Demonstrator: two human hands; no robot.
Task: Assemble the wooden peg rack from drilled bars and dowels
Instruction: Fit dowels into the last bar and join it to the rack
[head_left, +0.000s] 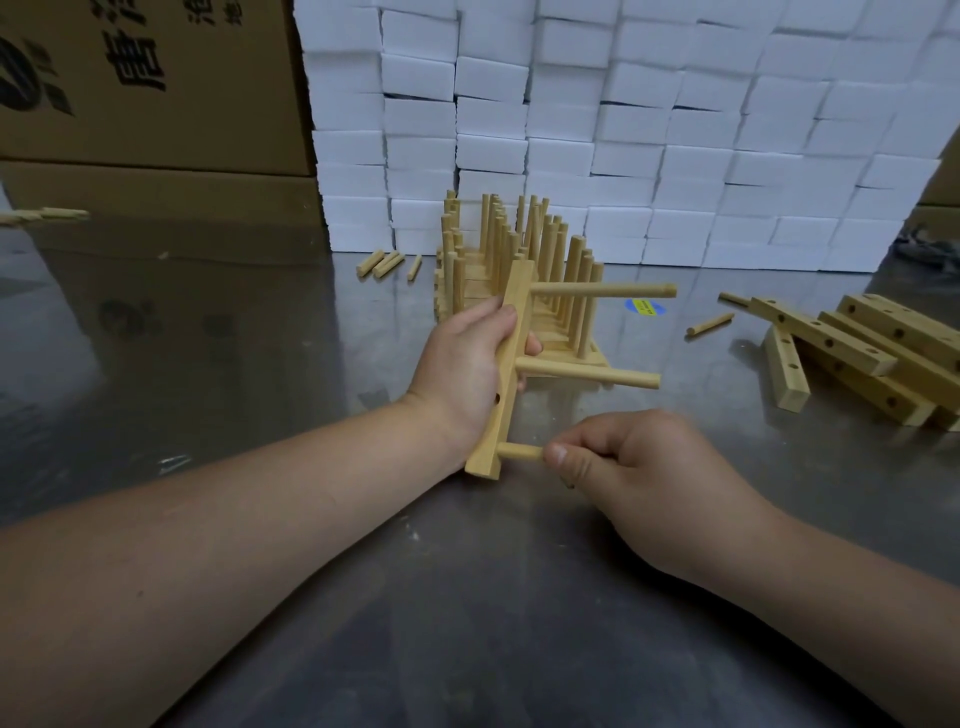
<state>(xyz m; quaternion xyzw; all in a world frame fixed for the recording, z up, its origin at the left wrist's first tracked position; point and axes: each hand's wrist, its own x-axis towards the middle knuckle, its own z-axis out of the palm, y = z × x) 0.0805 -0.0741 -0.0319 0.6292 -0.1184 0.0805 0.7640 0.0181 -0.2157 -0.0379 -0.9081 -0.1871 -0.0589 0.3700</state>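
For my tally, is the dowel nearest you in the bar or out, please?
In: the dowel enters the bar; depth, cannot tell. Right hand pinches it.

Bar (508, 379) mid-surface (260, 338), left hand (462, 364) on its left, right hand (639, 467) on its nearest dowel (519, 451), finished racks (514, 270) just behind, loose dowels (384, 264) behind left, bar pile (872, 358) right, foam blocks (623, 130) rearmost, cartons (150, 88) rear left.

Dim, flat light from above, no hard shadows. Metal table (234, 338) shows soft sheen and murky reflections, left and lower centre. White foam blocks (675, 130) upper right are brightest, near clipping. Wide-angle bowing at frame edges. Centre sharp; right hand (649, 467) edges slightly soft.
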